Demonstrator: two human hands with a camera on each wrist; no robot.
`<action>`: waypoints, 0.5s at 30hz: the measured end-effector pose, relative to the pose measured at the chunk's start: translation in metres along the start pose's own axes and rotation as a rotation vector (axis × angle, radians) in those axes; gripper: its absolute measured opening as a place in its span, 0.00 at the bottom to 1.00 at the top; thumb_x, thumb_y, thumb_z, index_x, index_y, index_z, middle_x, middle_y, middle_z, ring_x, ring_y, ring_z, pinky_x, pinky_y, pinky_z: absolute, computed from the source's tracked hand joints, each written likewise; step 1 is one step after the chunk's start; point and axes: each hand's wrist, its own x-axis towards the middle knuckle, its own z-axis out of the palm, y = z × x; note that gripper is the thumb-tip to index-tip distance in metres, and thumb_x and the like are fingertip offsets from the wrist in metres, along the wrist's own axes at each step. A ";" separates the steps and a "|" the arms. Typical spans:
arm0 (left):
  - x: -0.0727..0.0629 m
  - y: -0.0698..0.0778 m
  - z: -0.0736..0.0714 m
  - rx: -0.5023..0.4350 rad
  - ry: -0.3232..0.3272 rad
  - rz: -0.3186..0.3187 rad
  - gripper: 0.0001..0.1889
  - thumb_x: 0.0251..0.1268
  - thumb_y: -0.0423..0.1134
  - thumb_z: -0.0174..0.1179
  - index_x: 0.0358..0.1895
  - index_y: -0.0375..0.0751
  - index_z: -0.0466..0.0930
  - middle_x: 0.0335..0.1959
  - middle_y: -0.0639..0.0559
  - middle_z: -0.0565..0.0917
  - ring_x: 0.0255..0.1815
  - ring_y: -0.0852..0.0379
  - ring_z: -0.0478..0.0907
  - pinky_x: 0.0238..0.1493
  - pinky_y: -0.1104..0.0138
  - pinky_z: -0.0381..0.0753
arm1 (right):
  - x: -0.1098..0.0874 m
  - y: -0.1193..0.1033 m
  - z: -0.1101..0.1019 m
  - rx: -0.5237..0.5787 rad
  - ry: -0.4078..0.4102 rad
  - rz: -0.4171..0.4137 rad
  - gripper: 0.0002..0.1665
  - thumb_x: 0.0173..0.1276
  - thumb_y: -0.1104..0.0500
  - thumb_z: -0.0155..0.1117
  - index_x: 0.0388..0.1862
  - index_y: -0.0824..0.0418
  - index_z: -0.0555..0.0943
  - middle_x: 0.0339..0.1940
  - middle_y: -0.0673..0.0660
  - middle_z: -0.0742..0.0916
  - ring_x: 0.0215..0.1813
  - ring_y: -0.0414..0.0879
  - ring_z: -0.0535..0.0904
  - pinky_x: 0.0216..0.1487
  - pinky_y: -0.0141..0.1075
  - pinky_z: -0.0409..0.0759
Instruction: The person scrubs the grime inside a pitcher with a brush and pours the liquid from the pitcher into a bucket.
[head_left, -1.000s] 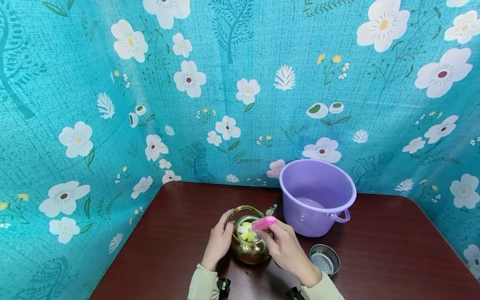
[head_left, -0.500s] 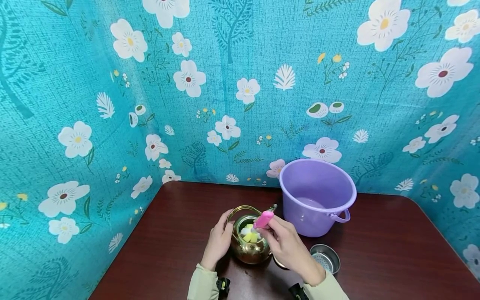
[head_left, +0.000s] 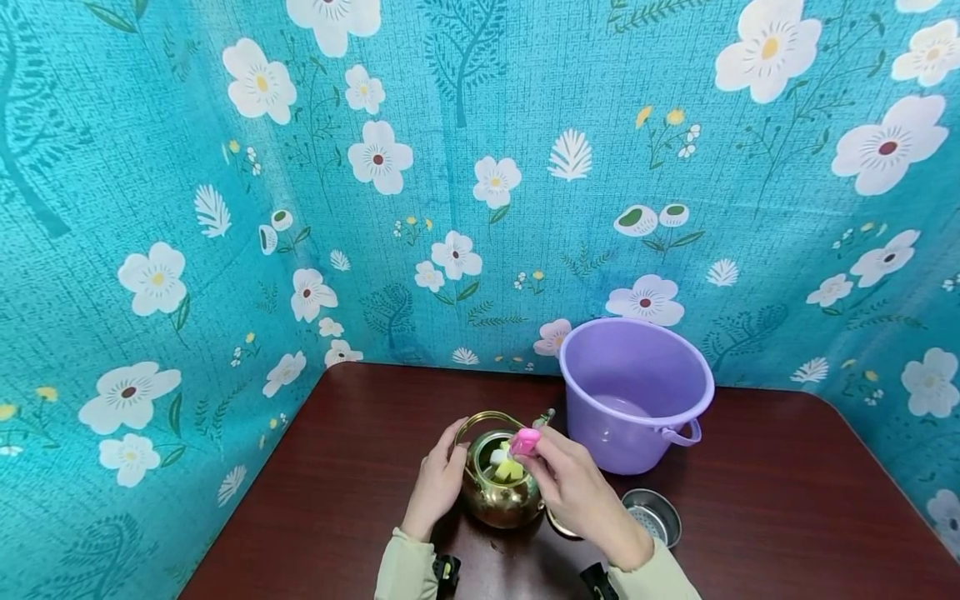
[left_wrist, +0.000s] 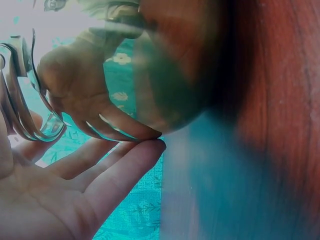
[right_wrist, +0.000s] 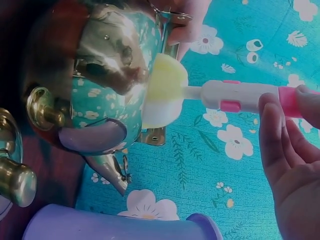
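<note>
A brass kettle (head_left: pixel 501 505) with a raised hoop handle stands on the table, its top uncovered. My left hand (head_left: pixel 437 479) holds it at the left side by the handle's base; in the left wrist view the fingers (left_wrist: pixel 125 170) lie along its shiny body. My right hand (head_left: pixel 573 492) pinches the pink-and-white handle of a sponge brush (right_wrist: pixel 240 95). The brush's yellow-and-white sponge head (head_left: pixel 508 468) sits partly inside the kettle's mouth. In the right wrist view the sponge bulges out of the opening, and the kettle's spout (right_wrist: pixel 107 172) shows below it.
A purple bucket (head_left: pixel 622 433) stands behind and right of the kettle. Right of my right wrist lies a metal strainer cup (head_left: pixel 654 512). A brass lid (right_wrist: pixel 17 182) with a knob rests close to the kettle, partly hidden under my right hand in the head view. A flowered curtain hangs behind the table.
The brush handle has tipped more upright, and its sponge head has turned and moved toward the right of the kettle's mouth. My right hand shifted slightly; the left hand and kettle stayed put.
</note>
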 end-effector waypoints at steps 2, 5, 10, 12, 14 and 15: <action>0.000 0.000 0.000 -0.002 -0.001 -0.003 0.23 0.73 0.37 0.43 0.67 0.60 0.69 0.53 0.47 0.85 0.56 0.50 0.81 0.51 0.56 0.76 | 0.000 0.001 0.001 -0.005 0.006 -0.017 0.09 0.62 0.69 0.64 0.39 0.58 0.79 0.36 0.47 0.81 0.37 0.36 0.77 0.41 0.22 0.74; 0.000 0.000 0.000 -0.002 -0.002 -0.007 0.23 0.72 0.37 0.43 0.67 0.61 0.69 0.53 0.47 0.85 0.56 0.51 0.81 0.50 0.58 0.75 | 0.000 0.002 0.002 -0.005 0.017 -0.064 0.10 0.63 0.68 0.63 0.42 0.58 0.80 0.38 0.47 0.82 0.39 0.36 0.78 0.44 0.23 0.75; 0.000 -0.001 0.000 -0.004 0.002 -0.009 0.23 0.73 0.37 0.44 0.67 0.61 0.69 0.53 0.46 0.85 0.55 0.50 0.81 0.50 0.57 0.75 | 0.002 0.003 0.004 -0.004 0.022 -0.121 0.09 0.67 0.66 0.60 0.45 0.57 0.80 0.43 0.49 0.84 0.44 0.39 0.81 0.50 0.25 0.76; 0.000 0.000 0.000 -0.004 0.008 -0.008 0.23 0.73 0.37 0.44 0.67 0.61 0.70 0.52 0.46 0.85 0.56 0.50 0.81 0.52 0.55 0.76 | 0.002 0.003 0.005 -0.024 0.009 -0.128 0.09 0.69 0.65 0.59 0.46 0.57 0.80 0.42 0.49 0.84 0.43 0.39 0.80 0.49 0.25 0.76; 0.000 0.000 0.000 -0.005 0.011 -0.002 0.23 0.72 0.37 0.44 0.67 0.59 0.70 0.52 0.45 0.85 0.56 0.49 0.81 0.54 0.53 0.76 | 0.003 0.001 0.005 -0.050 -0.016 -0.123 0.09 0.69 0.64 0.59 0.46 0.56 0.80 0.40 0.48 0.82 0.40 0.38 0.79 0.46 0.26 0.76; 0.000 0.000 0.000 -0.002 0.012 -0.001 0.23 0.72 0.37 0.44 0.67 0.59 0.70 0.52 0.45 0.85 0.56 0.50 0.81 0.55 0.52 0.76 | 0.004 0.000 0.005 -0.067 -0.033 -0.115 0.09 0.69 0.64 0.59 0.46 0.55 0.80 0.39 0.47 0.81 0.39 0.37 0.78 0.44 0.25 0.76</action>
